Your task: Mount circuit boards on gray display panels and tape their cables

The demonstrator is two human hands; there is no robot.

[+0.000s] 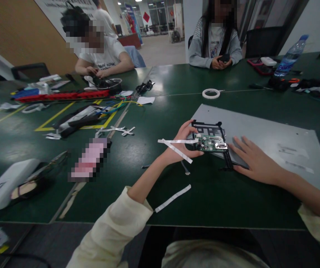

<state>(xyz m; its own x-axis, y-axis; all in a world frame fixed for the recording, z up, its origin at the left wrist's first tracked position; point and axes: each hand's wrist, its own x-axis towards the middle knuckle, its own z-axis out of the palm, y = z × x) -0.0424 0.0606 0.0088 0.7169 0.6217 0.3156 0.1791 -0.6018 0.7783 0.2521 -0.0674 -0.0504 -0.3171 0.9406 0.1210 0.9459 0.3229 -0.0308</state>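
Observation:
My left hand (181,147) grips the left side of a black plastic frame (208,124) that carries a green circuit board (208,143) with a silvery connector. Thumb and fingers wrap round the frame's edge. Two crossed white strips (176,149) lie over that hand and reach the board's left end; whether they are fixed to it I cannot tell. My right hand (257,162) lies flat with fingers spread, on a grey panel (274,137). Its fingertips are close to the frame's right side; contact is unclear. Another white strip (173,198) lies on the table near my left sleeve.
On the green table (204,204) are a roll of white tape (211,93), a phone (90,160), a white device (8,182), loose strips (121,130) and a red-and-black tool strip (65,96). A water bottle (291,57) stands at right. Two people sit opposite.

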